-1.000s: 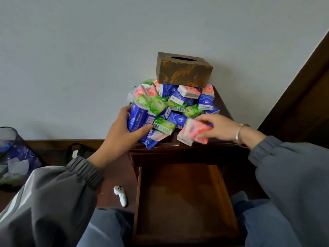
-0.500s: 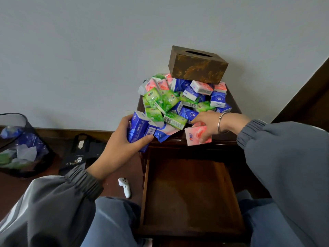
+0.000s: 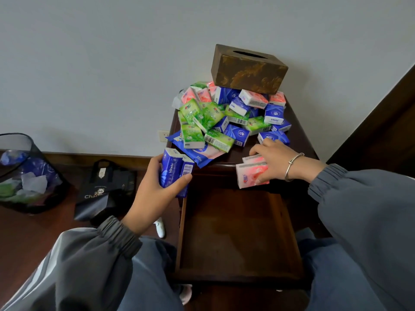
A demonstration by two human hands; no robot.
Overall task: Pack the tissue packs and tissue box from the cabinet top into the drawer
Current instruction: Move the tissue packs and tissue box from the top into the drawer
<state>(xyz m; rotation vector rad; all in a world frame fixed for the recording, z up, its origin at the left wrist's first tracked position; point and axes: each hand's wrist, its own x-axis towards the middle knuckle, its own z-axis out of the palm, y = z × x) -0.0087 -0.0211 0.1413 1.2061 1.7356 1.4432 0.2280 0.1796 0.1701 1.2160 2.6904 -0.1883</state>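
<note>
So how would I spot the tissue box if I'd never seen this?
Find the dark wooden cabinet against the pale wall, with a heap of coloured tissue packs on top. At the heap's back, nearest the wall, sits the tissue box: the only brown thing there, far bigger than the packs, with a slot in its top.

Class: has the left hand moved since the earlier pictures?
Yes. The left hand, gripping blue packs, has come off the cabinet top, down past its front edge toward the drawer.
</note>
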